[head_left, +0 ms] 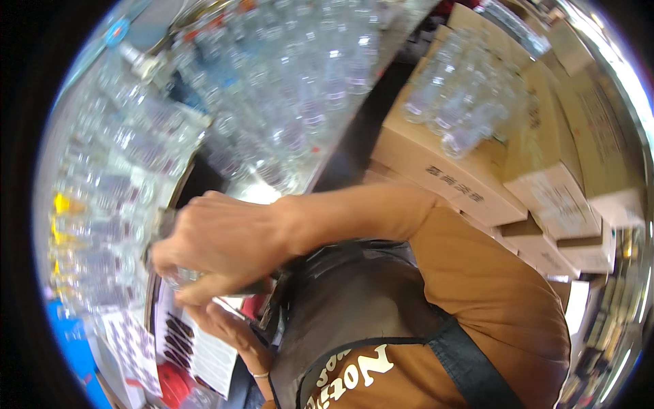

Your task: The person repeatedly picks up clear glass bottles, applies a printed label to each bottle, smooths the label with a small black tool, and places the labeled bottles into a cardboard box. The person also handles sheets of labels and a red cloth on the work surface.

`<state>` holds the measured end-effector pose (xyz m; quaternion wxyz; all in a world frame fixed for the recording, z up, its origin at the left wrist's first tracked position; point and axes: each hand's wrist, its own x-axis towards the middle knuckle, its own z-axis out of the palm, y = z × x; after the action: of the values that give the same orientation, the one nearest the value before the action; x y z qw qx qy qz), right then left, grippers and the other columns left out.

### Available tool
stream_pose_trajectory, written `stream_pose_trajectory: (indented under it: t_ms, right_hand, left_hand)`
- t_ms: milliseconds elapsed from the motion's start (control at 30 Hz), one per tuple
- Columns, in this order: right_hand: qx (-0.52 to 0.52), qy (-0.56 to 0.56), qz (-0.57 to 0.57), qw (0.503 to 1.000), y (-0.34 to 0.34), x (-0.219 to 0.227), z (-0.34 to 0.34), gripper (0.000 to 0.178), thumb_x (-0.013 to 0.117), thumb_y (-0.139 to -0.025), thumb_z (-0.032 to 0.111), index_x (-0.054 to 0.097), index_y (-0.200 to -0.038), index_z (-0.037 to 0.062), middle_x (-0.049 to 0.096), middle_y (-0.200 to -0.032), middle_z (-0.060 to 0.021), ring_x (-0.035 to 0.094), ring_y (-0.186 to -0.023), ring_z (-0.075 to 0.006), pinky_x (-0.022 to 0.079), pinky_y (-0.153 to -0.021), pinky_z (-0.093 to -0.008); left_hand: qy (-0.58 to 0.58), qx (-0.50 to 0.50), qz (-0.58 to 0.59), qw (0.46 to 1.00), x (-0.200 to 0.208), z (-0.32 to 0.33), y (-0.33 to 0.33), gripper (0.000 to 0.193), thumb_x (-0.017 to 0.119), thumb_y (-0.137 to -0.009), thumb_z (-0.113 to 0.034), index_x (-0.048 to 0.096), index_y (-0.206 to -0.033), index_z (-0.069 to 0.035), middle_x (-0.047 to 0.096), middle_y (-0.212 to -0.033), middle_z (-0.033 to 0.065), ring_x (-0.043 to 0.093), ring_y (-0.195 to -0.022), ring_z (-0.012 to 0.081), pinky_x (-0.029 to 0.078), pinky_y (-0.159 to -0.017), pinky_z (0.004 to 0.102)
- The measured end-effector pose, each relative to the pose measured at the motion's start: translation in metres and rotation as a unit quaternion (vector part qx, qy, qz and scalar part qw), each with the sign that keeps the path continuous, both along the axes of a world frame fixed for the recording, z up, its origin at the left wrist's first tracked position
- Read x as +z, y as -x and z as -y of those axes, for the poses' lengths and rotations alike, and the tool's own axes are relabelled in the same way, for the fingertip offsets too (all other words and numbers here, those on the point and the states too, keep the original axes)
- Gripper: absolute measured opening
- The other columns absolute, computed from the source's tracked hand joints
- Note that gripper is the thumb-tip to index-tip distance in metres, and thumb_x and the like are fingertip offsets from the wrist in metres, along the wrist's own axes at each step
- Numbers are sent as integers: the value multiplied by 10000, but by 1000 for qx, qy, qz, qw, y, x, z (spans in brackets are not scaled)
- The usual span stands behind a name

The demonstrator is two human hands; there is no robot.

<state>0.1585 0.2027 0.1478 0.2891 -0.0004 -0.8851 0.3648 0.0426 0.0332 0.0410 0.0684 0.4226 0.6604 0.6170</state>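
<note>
My right hand [221, 238] reaches across from the right, its fingers bent round what looks like a clear bottle [182, 276]. Only a small transparent part of this bottle shows between the fingers and thumb; the rest is hidden by the hand. Just below is my left hand [228, 330], close under the right thumb, with a thin band at its wrist. Its fingertips are partly covered and blurred, so I cannot tell whether they grip the bottle. Nearby to the left, several clear bottles [95, 262] lie on their sides in a stack.
Many clear bottles [310, 102] stand on the table ahead. At right, several more bottles [453, 102] rest on a cardboard box [436, 177], beside other stacked cartons [552, 184]. Printed sheets [204, 354] and a red round thing [174, 383] lie at lower left.
</note>
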Motion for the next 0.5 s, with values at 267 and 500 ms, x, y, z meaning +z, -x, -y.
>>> stream_pose_trajectory:
  t_ms: [267,500]
  right_hand:
    - [-414,68,-109,901,-242,33,24,272,773,-865,281,698,-1022,72,692,-723,-56,616,-540,-90,460,-456,-272]
    - [-760,-72,90,640,-419,3,9,332,708,-903,349,695,-1047,50,690,-716,-103,679,-659,-182,521,-620,-320]
  left_hand:
    - [-17,-163,-34,986,32,-29,-49,751,453,-1022,-545,327,-1527,-4,458,-1488,229,521,-1315,355,378,-1107,475]
    - [53,-244,-8,968,32,-50,-87,571,532,-1038,-300,378,-1511,-21,470,-1496,194,562,-1268,297,413,-1062,422]
